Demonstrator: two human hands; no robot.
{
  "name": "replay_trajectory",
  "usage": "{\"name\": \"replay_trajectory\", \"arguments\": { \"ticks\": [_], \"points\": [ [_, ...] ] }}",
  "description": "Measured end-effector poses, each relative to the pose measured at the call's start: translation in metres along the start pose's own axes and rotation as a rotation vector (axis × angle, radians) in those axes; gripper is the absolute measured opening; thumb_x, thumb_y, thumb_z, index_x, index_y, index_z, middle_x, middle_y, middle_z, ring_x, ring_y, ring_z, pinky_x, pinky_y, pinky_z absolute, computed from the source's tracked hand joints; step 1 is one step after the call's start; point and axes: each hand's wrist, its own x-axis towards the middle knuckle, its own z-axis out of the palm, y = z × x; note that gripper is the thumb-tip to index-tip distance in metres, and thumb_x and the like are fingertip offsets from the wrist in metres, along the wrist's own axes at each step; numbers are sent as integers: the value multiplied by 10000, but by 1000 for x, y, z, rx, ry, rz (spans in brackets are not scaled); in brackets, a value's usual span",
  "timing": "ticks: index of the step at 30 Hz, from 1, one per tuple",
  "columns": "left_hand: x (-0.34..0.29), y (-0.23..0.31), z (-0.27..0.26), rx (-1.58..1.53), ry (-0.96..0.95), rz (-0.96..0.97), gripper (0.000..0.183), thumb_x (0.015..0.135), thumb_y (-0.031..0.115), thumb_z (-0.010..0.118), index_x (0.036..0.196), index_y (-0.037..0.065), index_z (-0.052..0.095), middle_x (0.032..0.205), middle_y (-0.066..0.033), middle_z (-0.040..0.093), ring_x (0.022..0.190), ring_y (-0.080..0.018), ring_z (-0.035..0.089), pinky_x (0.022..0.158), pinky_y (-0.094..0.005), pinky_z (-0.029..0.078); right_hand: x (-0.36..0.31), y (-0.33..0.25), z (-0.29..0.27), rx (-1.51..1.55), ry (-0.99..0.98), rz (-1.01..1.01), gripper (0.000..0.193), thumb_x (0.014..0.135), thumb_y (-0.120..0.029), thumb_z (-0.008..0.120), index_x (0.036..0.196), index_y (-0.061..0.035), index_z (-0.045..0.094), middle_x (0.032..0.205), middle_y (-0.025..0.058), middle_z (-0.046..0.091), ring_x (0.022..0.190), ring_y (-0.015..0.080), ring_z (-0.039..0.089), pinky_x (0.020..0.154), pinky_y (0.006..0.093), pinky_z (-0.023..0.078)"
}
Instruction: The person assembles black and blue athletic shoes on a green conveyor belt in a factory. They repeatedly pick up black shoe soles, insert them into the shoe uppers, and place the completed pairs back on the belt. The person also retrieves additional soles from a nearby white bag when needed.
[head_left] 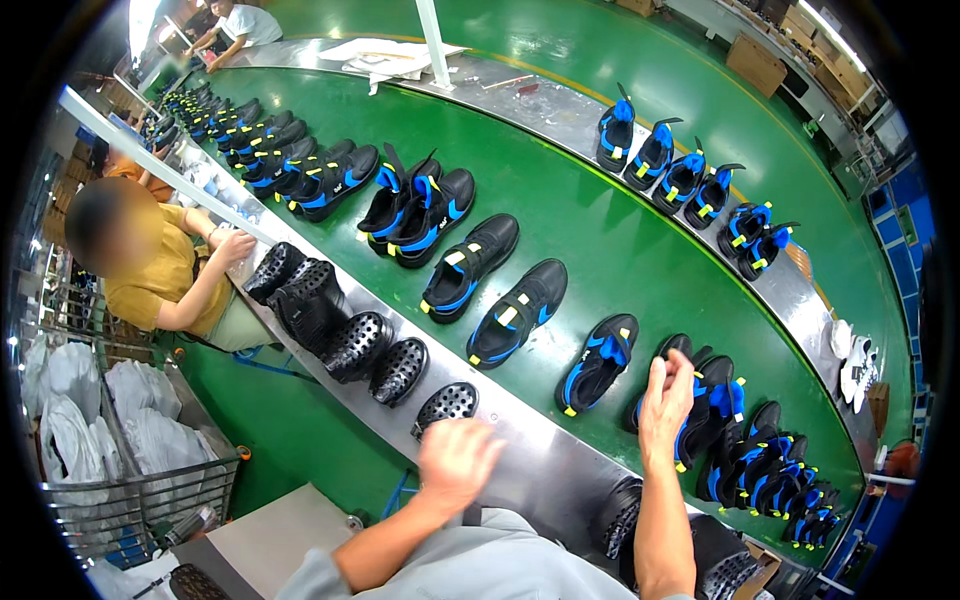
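My left hand [460, 462], smeared by motion, is beside a black clog with round holes [447, 405] on the metal ledge; its fingers are not clear. Further right, my right hand [665, 405] reaches over the green belt, fingers stretched and parted, in front of black-and-blue sneakers [708, 405]. Part of a sneaker is hidden behind it; whether they touch I cannot tell. A single sneaker [598, 362] lies on the belt between my hands. Left of that are two sneakers with yellow tabs, one nearer [517, 312] and one farther [470, 266].
More holed clogs [357, 345] line the metal ledge [535, 455] on the left. Sneakers stand on the far rail [682, 180]. A co-worker in a yellow shirt [150, 260] sits at left, above a wire cart [150, 480] of white bags. Another person [245, 25] is far off.
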Motion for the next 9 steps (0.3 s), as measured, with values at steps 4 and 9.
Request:
{"name": "replay_trajectory", "arguments": {
  "ticks": [4, 9],
  "points": [
    [-40, -38, -47, 198, -60, -273, 475, 796, 258, 824, 1165, 12, 654, 1127, -124, 640, 1014, -322, 586, 873, -446, 476, -47, -20, 24, 124, -212, -118, 191, 987, -177, 655, 1037, 5, 682, 851, 146, 674, 746, 251, 649, 722, 371, 528],
    [-63, -57, -40, 206, -82, -301, 454, 809, 245, 816, 1182, 36, 665, 1143, -119, 645, 1038, -316, 586, 882, -453, 468, -101, -48, 50, 182, -409, 4, 173, 974, -184, 687, 1004, -15, 705, 831, 133, 691, 715, 213, 667, 694, 339, 536]
  ]
}}
